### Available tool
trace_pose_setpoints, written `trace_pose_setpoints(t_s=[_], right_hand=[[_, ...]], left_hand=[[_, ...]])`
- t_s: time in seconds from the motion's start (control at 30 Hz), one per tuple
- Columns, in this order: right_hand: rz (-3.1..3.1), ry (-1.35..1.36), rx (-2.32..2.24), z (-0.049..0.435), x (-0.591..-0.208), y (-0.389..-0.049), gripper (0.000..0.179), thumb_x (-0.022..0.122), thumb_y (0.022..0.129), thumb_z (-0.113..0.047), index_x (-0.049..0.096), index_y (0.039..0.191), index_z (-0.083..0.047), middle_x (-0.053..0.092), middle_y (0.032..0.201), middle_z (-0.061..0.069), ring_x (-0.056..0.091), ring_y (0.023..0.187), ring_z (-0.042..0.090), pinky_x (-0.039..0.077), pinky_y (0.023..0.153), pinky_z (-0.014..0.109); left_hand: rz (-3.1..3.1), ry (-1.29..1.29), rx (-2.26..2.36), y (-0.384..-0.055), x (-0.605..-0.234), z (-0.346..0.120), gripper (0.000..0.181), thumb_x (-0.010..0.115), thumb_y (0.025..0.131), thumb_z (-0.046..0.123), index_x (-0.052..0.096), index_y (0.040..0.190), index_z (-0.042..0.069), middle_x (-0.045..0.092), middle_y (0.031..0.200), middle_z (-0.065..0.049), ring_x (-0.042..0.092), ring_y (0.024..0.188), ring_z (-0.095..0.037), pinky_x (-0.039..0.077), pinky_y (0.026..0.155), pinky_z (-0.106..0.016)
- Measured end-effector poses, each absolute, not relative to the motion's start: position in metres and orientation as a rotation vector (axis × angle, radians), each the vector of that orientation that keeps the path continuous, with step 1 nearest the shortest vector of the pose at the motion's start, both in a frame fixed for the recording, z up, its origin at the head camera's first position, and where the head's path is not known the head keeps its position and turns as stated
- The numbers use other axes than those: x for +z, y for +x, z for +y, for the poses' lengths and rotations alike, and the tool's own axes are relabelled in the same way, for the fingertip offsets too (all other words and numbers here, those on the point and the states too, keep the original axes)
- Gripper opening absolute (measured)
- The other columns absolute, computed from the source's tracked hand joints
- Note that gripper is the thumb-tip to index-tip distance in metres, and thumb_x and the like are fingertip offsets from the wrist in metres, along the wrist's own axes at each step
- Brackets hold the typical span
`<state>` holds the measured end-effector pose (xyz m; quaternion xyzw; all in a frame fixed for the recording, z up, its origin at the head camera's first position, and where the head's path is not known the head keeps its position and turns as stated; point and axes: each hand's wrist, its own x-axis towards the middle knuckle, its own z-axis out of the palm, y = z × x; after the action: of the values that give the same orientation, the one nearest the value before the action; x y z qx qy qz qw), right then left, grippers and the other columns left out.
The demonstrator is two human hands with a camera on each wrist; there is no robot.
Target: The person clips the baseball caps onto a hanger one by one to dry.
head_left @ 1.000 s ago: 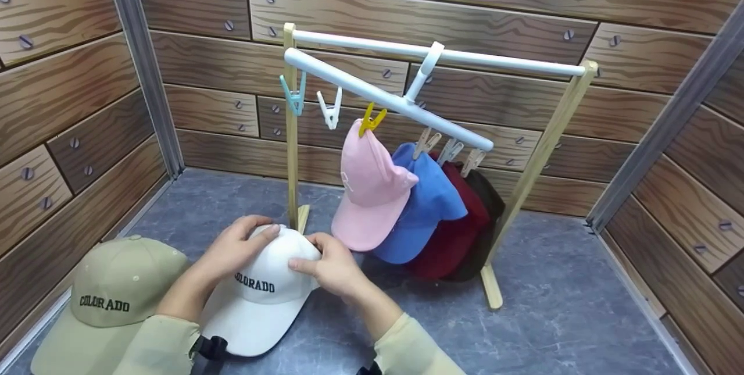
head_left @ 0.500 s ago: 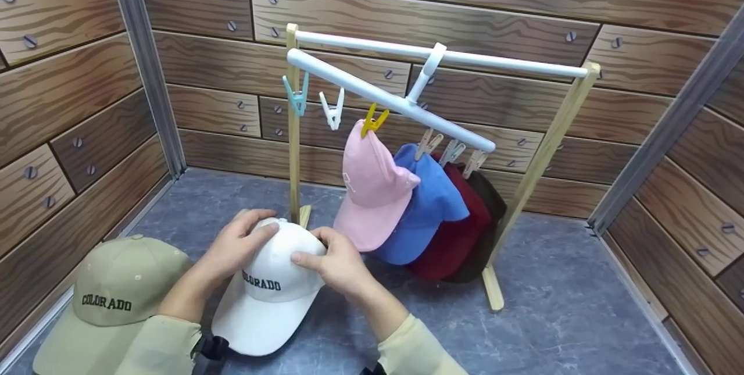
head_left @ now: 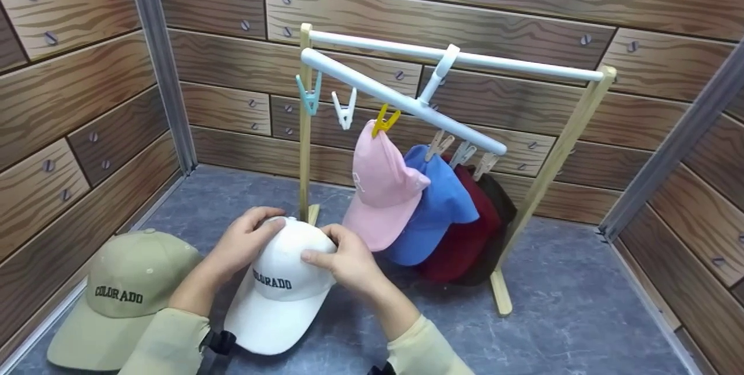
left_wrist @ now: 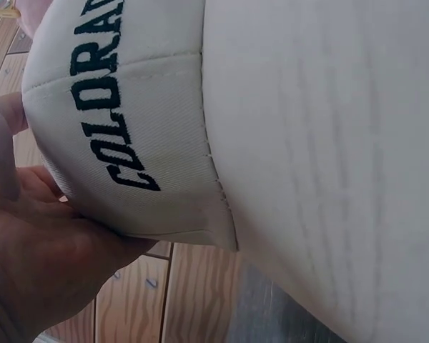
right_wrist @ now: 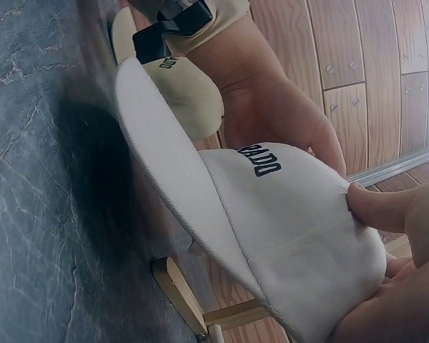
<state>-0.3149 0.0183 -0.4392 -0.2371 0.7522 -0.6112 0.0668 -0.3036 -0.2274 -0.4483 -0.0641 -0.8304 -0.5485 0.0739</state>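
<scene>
Both hands hold a white baseball cap (head_left: 282,320) lettered COLORADO, its brim towards the wearer. My left hand (head_left: 241,247) grips the crown's left side near the top, its thumb on the fabric. My right hand (head_left: 349,261) pinches the crown's right side, thumb in front and fingers behind. A dark shadow lies under the cap's brim (right_wrist: 164,136) in the right wrist view, with a gap to the tabletop. Beside the left forearm a khaki cap (head_left: 125,270) with the same lettering lies on the table.
Behind the hands stands a wooden rack (head_left: 558,160) with a tilted white hanger bar (head_left: 401,102). Clips hold a pink cap (head_left: 381,195), a blue cap (head_left: 439,200), a dark red cap (head_left: 471,241) and a dark brown cap (head_left: 500,189). A turquoise clip (head_left: 310,96) and a white clip (head_left: 344,110) hang bare.
The white cap has risen slightly and shifted a little to the right in both hands. The head view has turned slightly left, so the rack and khaki cap appear further right.
</scene>
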Motion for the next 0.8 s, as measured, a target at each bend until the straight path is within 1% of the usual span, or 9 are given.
trace_pose_setpoints(t_s=[0.17, 0.33, 0.5, 0.6, 0.7, 0.8], right_hand=[[2.249, -0.740, -1.833, 0.020, -0.436, -0.315, 0.034, 0.089, 0.093, -0.011, 0.072, 0.118, 0.004, 0.073, 0.107, 0.006, 0.069, 0.100, 0.019, 0.060, 0.088, 0.035], [2.248, -0.762, -1.821, 0.024, -0.432, -0.314, 0.034, 0.088, 0.093, -0.010, 0.070, 0.118, 0.004, 0.072, 0.109, 0.007, 0.069, 0.100, 0.020, 0.061, 0.088, 0.036], [2.255, -0.787, -1.796, 0.028, -0.430, -0.315, 0.035, 0.087, 0.094, -0.011, 0.070, 0.120, 0.005, 0.072, 0.111, 0.008, 0.070, 0.101, 0.021, 0.061, 0.089, 0.037], [2.277, -0.809, -1.765, 0.029, -0.428, -0.314, 0.036, 0.087, 0.095, -0.011, 0.070, 0.121, 0.005, 0.072, 0.112, 0.009, 0.070, 0.102, 0.021, 0.061, 0.090, 0.037], [2.299, -0.826, -1.736, 0.030, -0.425, -0.312, 0.035, 0.087, 0.095, -0.012, 0.070, 0.121, 0.004, 0.072, 0.112, 0.009, 0.070, 0.102, 0.021, 0.061, 0.090, 0.038], [2.322, -0.838, -1.711, 0.030, -0.422, -0.312, 0.035, 0.088, 0.095, -0.014, 0.070, 0.121, 0.003, 0.072, 0.112, 0.008, 0.069, 0.101, 0.021, 0.061, 0.089, 0.038]], left_hand=[[-2.492, -0.178, -1.620, -0.306, -0.448, -0.228, 0.046, 0.063, 0.114, 0.037, 0.069, 0.143, 0.002, 0.061, 0.149, -0.019, 0.060, 0.136, -0.037, 0.051, 0.111, -0.057], [-2.490, -0.192, -1.618, -0.307, -0.447, -0.226, 0.041, 0.064, 0.113, 0.036, 0.074, 0.135, 0.003, 0.066, 0.142, -0.017, 0.063, 0.129, -0.034, 0.053, 0.106, -0.051], [-2.475, -0.206, -1.637, -0.308, -0.446, -0.224, 0.039, 0.065, 0.112, 0.037, 0.076, 0.131, 0.004, 0.070, 0.136, -0.016, 0.066, 0.123, -0.032, 0.055, 0.101, -0.046], [-2.469, -0.216, -1.661, -0.307, -0.445, -0.224, 0.038, 0.064, 0.113, 0.036, 0.076, 0.128, 0.004, 0.072, 0.131, -0.015, 0.068, 0.115, -0.028, 0.057, 0.095, -0.042], [-2.472, -0.217, -1.703, -0.306, -0.445, -0.226, 0.036, 0.064, 0.113, 0.036, 0.077, 0.122, 0.004, 0.074, 0.121, -0.013, 0.069, 0.103, -0.024, 0.058, 0.087, -0.038], [-2.481, -0.232, -1.759, -0.306, -0.444, -0.229, 0.037, 0.061, 0.113, 0.035, 0.076, 0.119, 0.003, 0.074, 0.111, -0.010, 0.068, 0.096, -0.022, 0.058, 0.083, -0.037]])
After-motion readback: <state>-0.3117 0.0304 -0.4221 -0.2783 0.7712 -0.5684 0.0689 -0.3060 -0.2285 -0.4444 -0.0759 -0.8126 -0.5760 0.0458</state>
